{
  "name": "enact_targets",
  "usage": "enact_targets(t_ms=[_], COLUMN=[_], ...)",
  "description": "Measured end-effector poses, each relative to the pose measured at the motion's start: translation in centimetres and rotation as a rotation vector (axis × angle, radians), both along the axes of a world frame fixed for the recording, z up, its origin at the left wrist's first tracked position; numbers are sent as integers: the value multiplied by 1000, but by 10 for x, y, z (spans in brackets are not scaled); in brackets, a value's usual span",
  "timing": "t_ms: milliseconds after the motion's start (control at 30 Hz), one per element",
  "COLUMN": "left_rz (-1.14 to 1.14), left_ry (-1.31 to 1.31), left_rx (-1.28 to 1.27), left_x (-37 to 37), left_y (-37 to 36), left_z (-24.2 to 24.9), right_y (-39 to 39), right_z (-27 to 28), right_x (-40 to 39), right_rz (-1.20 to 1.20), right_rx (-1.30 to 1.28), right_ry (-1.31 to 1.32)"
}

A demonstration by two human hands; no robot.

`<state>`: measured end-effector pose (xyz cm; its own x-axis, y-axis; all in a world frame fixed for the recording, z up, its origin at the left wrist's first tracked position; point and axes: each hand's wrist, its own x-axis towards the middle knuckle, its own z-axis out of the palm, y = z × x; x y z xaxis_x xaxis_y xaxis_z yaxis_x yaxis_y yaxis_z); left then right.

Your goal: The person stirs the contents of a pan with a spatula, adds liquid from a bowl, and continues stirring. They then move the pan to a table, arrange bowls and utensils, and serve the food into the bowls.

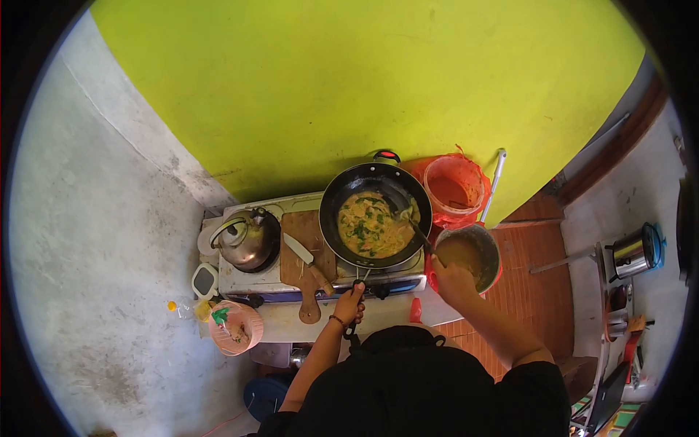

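Note:
A black wok (333, 188) sits on the right side of the stove, with a yellowish mixture (370, 227) and green leafy pieces in it. My left hand (349, 304) is closed around the wok's long handle (358, 282), below the pan. In my right hand (451, 280) is the dark handle of a spatula (425, 240), whose head rests in the right part of the wok, partly covered by food. Just beyond that hand stands a pot (489, 246) of brownish batter-like liquid.
A wooden cutting board (298, 231) with a knife (300, 251) lies on the stove (229, 285), left of the wok. Farther left is a metal kettle (251, 251). A red-wrapped bucket (456, 186) stands behind the pot. A pink basket (255, 328) is at the front left.

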<state>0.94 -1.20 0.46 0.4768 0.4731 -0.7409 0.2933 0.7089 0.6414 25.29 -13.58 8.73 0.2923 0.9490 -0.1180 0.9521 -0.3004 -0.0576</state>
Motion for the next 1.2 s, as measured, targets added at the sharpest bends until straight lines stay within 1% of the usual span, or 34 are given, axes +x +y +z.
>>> enact_targets(t_ms=[100,200,267,300,400,500,600,700,800,900,1000,1100,1200], left_rz=[-12,-11,-9,-9,-16,-17,-15,-14,-19,-26,-28,-21,-17], left_ry=[-3,-1,0,0,1,7,3,3,0,2,14,7,-2], left_rx=[0,2,1,1,5,8,0,1,3,19,16,11,15], left_x=[-1,-1,-1,-2,-1,-1,-1,-1,-1,0,0,0,0], left_y=[0,1,0,0,0,1,0,0,1,2,1,1,1], left_z=[-3,-1,0,0,0,-1,0,1,-2,-3,-2,0,-3], right_y=[-6,-10,-16,-19,-22,-14,3,14,33,55,78,86,74], right_z=[29,72,114,126,132,113,84,41,25,-3,-19,-28,-23], right_x=[-4,12,15,16,22,15,0,-6,-10,-7,-9,-11,-12], right_rz=[-55,-43,-56,-64,-10,27,-47,-59,-53,-28,-19,-31,65], right_rx=[31,233,193,174,80,49,33,104,144,200,241,301,354], right_ry=[169,359,361,362,340,349,378,381,432,404,357,431,479])
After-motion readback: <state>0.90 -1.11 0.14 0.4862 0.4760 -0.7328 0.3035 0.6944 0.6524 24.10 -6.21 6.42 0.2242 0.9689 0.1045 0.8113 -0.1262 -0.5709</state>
